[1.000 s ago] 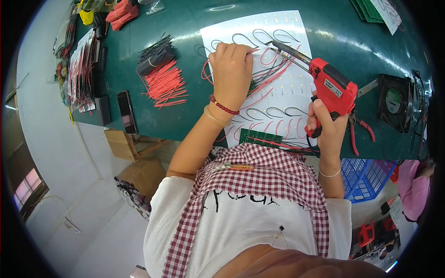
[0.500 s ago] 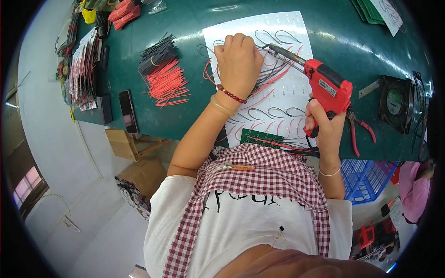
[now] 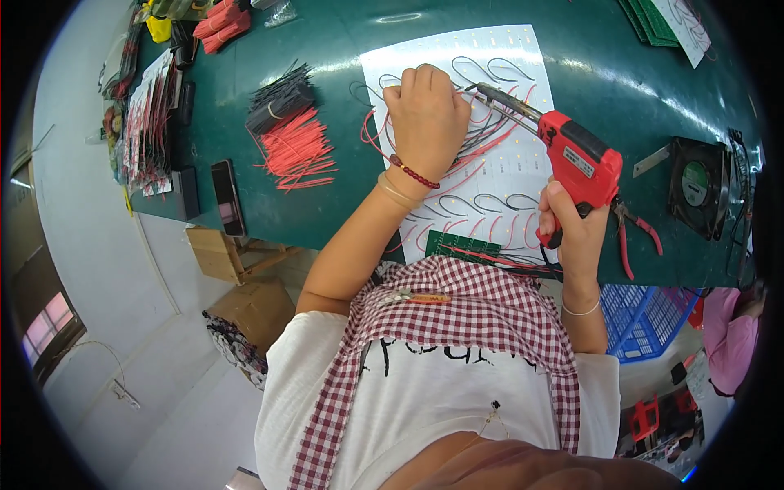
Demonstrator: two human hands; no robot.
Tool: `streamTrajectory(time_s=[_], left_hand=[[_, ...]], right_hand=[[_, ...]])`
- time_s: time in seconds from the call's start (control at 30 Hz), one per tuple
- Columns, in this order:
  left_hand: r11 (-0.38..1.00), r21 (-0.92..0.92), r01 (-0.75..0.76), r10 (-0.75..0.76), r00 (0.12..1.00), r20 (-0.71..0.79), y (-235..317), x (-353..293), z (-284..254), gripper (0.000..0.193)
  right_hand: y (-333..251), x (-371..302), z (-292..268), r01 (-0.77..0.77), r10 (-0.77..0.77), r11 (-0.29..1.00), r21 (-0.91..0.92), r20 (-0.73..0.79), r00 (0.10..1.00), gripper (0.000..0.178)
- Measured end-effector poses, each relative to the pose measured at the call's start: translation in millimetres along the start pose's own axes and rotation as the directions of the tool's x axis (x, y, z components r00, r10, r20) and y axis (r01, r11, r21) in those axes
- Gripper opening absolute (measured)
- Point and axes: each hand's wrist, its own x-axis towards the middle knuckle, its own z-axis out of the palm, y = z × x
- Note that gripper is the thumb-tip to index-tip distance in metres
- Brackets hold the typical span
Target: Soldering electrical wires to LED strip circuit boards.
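My right hand (image 3: 573, 224) grips a red and black soldering gun (image 3: 581, 163), its long metal tip slanting up and left over a white sheet of small circuit boards (image 3: 510, 53). Right beside that tip, my left hand (image 3: 429, 114) rests on the sheet with its fingers curled together. Whatever they pinch is hidden under the hand. Red and black wires (image 3: 483, 147) fan out to the right of the left hand, and more stick out on its left. Lower on the sheet run rows of black wire loops (image 3: 490, 198) and short red wires.
Bundles of black wires (image 3: 279, 102) and red wires (image 3: 296, 151) lie left of the sheet, near a phone (image 3: 227, 196). Red-handled pliers (image 3: 625, 237) and a black fan (image 3: 697, 184) are at the right. A green circuit board (image 3: 461, 245) lies at the table's near edge.
My left hand has shifted slightly to the right, closer against the soldering tip. The soldering gun stays almost where it was; the whole picture has moved a little.
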Motion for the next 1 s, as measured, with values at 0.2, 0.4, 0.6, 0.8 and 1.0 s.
streamTrajectory(time_s=[0.2, 0.4, 0.6, 0.8, 1.0], left_hand=[[0.999, 0.007, 0.032, -0.033, 0.995, 0.094, 0.8, -1.7, -2.3, 0.015], [1.000, 0.011, 0.023, -0.024, 0.996, 0.087, 1.0, -1.5, 0.0, 0.015], [1.000, -0.005, 0.001, -0.001, 1.000, -0.014, 1.4, 0.3, 0.7, 0.011], [1.000, -0.011, 0.004, -0.005, 1.000, -0.011, 1.7, 0.4, 1.8, 0.010], [1.000, -0.025, 0.010, -0.010, 1.000, -0.006, 1.4, 0.9, 1.3, 0.010]], right_hand=[[0.3, 0.5, 1.2, -0.007, 0.007, 1.000, -0.019, -0.010, 1.000, 0.013], [0.7, 0.1, 0.1, -0.013, 0.013, 1.000, -0.022, -0.013, 1.000, 0.012], [4.8, 1.4, -1.2, 0.011, -0.010, 0.999, -0.038, 0.009, 1.000, 0.012], [4.7, 0.2, -1.8, 0.011, -0.010, 0.995, -0.098, 0.005, 1.000, 0.011], [0.6, -1.1, -1.2, 0.008, -0.009, 1.000, -0.028, -0.013, 1.000, 0.011]])
